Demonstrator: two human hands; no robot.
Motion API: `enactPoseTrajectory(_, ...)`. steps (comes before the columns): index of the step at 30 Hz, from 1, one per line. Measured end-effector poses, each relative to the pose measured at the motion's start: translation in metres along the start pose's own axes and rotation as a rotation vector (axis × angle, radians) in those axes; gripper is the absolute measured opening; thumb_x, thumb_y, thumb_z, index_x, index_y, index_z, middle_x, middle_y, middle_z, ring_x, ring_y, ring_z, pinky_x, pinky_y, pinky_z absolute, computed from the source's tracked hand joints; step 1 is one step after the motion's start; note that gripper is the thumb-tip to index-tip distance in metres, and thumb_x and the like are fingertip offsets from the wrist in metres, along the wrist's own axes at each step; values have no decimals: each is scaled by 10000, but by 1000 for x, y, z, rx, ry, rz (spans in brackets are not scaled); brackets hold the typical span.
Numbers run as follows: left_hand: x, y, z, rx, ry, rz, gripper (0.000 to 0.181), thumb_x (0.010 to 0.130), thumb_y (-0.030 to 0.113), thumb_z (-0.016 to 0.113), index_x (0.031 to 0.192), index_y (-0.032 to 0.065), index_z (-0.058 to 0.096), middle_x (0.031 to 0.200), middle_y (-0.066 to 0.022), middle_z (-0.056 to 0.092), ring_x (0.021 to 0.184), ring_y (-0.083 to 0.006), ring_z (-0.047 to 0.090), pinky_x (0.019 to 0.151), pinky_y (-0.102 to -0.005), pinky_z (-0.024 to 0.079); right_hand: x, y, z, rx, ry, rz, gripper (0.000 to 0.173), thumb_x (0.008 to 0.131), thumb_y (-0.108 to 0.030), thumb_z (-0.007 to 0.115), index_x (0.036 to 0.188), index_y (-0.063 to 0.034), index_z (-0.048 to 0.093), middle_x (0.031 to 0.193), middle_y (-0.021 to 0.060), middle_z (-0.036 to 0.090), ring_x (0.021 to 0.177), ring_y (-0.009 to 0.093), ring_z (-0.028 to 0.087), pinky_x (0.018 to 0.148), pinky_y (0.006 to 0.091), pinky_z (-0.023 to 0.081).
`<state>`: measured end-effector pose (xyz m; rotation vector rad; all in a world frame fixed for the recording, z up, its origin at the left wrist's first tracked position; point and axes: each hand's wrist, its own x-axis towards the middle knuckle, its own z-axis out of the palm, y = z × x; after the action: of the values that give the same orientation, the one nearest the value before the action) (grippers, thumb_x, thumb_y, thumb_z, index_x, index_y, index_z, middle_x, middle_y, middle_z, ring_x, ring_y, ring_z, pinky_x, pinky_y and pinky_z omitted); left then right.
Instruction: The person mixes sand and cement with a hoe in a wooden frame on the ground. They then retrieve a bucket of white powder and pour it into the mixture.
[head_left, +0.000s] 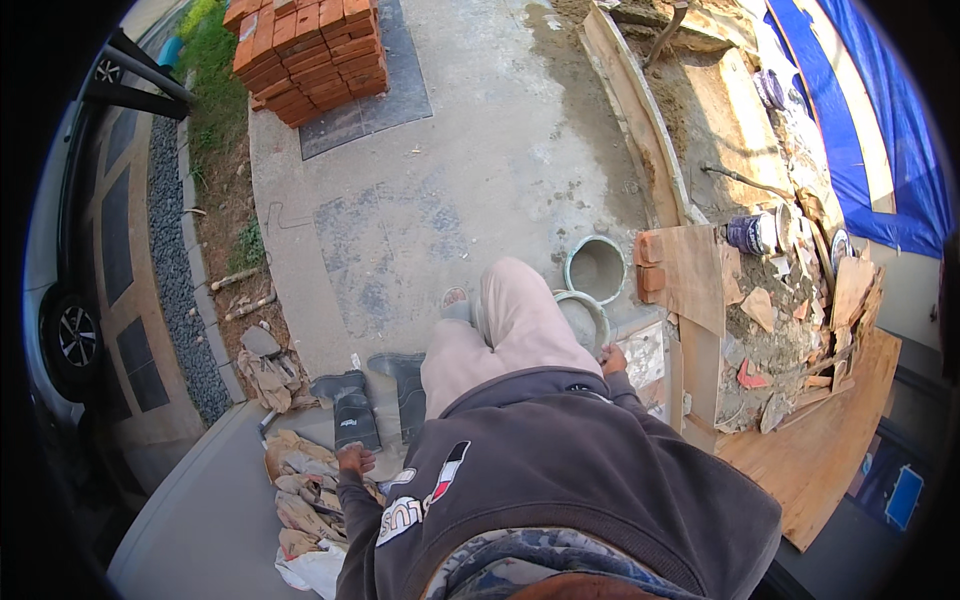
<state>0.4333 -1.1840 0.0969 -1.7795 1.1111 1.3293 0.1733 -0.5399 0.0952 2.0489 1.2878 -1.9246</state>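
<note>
My right hand is at the near rim of a bucket of grey material, its fingers curled by the rim where a thin handle seems to run; the exact grip is too small to tell. Just beyond that bucket stands a second round bucket, grey inside. My left hand is held out at my left side, with nothing seen in it, close above a pair of dark rubber boots on the concrete. Crumpled paper sacks lie beside and below this hand.
A stack of red bricks stands at the top left on dark tiles. On the right are a long board, plywood, rubble, paint cans and a blue tarp. A car stands at the far left.
</note>
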Motion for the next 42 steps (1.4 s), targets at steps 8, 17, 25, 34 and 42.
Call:
enactPoseTrajectory(8,-19,243,46,61,2,399,288,916,218,521,1131,27,505,822,-106,630,637,-197,633,478,-303,521,18,18,101,94,-27,117,216,900,-236,514,926,-22,521,588,40,389,476,183,390,445,326,344)
enactPoseTrajectory(17,-42,541,170,357,-30,575,410,922,219,499,1249,-23,446,955,-159,638,724,-220,650,555,-297,534,20,-20,216,139,103,97,196,834,-199,571,886,-10,571,568,30,392,468,162,405,440,340,378)
enactPoseTrajectory(25,-111,748,348,647,-255,698,395,913,223,511,1224,-18,482,970,-148,645,760,-213,654,601,-300,534,7,-78,280,411,219,82,180,875,-202,540,938,-35,518,541,11,364,483,161,402,487,355,389)
enactPoseTrajectory(34,-155,947,490,896,-218,756,269,896,164,532,1116,9,525,803,-70,607,619,-148,596,483,-259,463,9,-155,371,641,428,162,172,823,-174,564,899,-21,544,574,16,397,468,169,410,488,370,410)
enactPoseTrajectory(42,-225,1065,692,935,-348,959,290,911,159,533,1153,0,523,832,-71,606,628,-124,568,520,-232,454,52,-169,409,637,357,199,188,819,-180,579,886,-6,567,611,51,464,524,181,470,506,346,423)
